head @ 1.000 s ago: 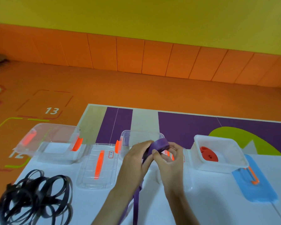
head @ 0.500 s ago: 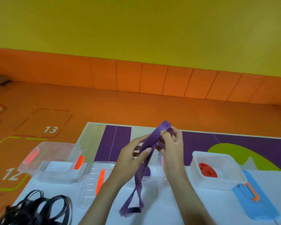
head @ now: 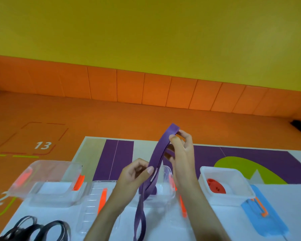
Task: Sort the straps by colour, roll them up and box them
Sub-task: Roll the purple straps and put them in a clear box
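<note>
A purple strap (head: 159,153), doubled over, is held up above the white table (head: 215,223). My right hand (head: 182,150) pinches its folded top end. My left hand (head: 135,174) grips it lower down, and the loose loop hangs to the table in front of me. Behind the hands stands a clear box (head: 165,193) with something purple inside. A clear box (head: 226,185) at the right holds a red rolled strap (head: 215,186). An empty clear box (head: 50,186) stands at the left. A heap of black straps (head: 40,229) lies at the lower left.
A clear lid with an orange clip (head: 96,204) lies between the left and middle boxes. A blue lid with an orange clip (head: 262,209) lies right of the red strap's box. Beyond the table are a purple and green mat (head: 241,159) and orange floor.
The hands have risen from box height, drawing the purple strap out long; my right hand went up and right with the folded end. The view tilted upward.
</note>
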